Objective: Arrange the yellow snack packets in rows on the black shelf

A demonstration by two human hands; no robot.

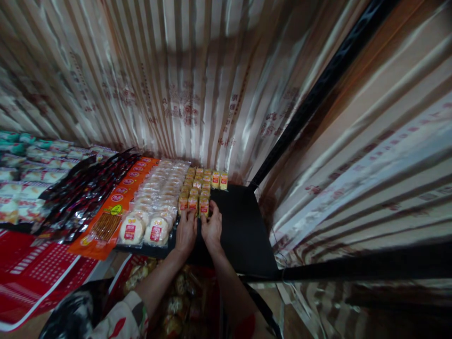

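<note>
Small yellow snack packets (pixel 197 181) with red labels stand in rows on a black shelf (pixel 243 226). My left hand (pixel 186 231) is at the front of these rows, its fingers closed against the front packets. Beside it, my right hand (pixel 212 227) has thumb and fingers around the front packet (pixel 204 205) of the right-hand row. That packet stands upright between my two hands. Part of each hand's grip is hidden behind the fingers. Two more packets (pixel 219 180) stand at the back, right of the rows.
Left of the packets are round white crackers (pixel 156 230) in clear wrap, an orange snack bag (pixel 109 221), dark shiny packs (pixel 88 188) and white packs (pixel 31 193). Below are a red basket (pixel 35 273) and wrapped goods (pixel 178 301). A black post (pixel 303 113) rises at right before printed sheeting (pixel 197 84).
</note>
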